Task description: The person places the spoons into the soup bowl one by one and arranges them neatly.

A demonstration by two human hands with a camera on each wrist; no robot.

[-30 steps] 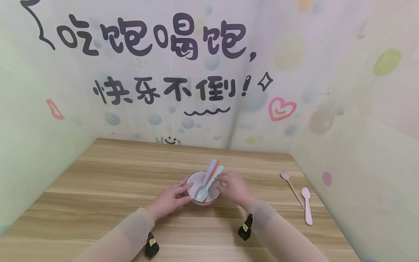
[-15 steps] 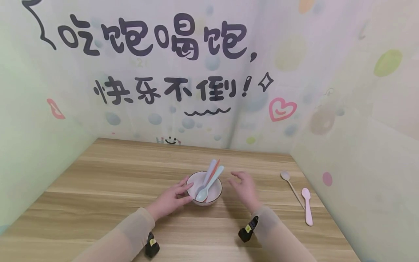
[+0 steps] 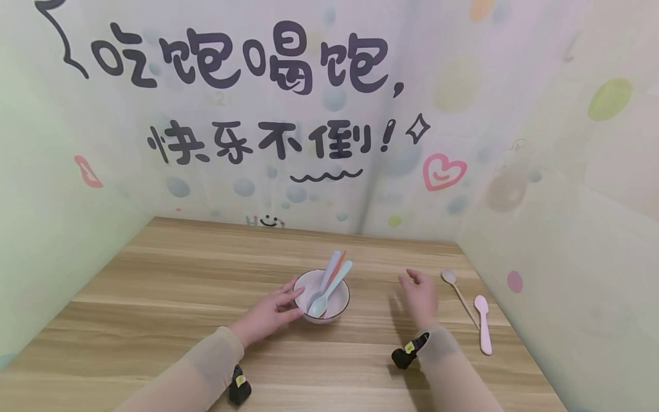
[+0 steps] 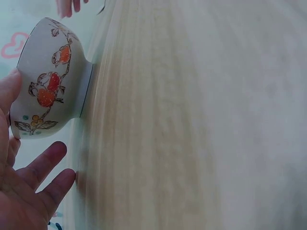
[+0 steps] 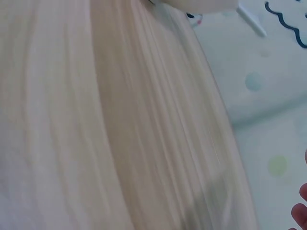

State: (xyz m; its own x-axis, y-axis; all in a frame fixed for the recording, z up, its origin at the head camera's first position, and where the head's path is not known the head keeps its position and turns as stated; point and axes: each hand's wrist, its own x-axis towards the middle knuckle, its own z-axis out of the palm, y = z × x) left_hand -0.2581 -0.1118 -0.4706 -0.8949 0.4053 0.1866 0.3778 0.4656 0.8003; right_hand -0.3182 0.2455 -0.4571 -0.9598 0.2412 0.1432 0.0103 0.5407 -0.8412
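A white bowl (image 3: 337,309) with a dark rim stands mid-table; the left wrist view shows red fruit painted on the bowl's side (image 4: 48,88). My left hand (image 3: 268,312) holds it at the left rim by thumb and forefinger, other fingers spread. Leaning in the bowl are a lavender spoon (image 3: 330,269), an orange-red utensil (image 3: 338,264), its lower end mostly hidden, and a mint spoon (image 3: 334,283). My right hand (image 3: 421,294) is in the air, fingers loosely bent and holding nothing. Right of it lie a beige-grey spoon (image 3: 458,289) and a pink spoon (image 3: 484,326).
The wooden table (image 3: 180,286) meets a printed wall (image 3: 231,194) at the back and pale walls on both sides. Pink and beige-grey spoons lie near the table's right edge, the pink one touching or overlapping the other's handle end.
My right hand has left the mint spoon's handle by the bowl and moved right, towards the two loose spoons. The left hand and the bowl have stayed put.
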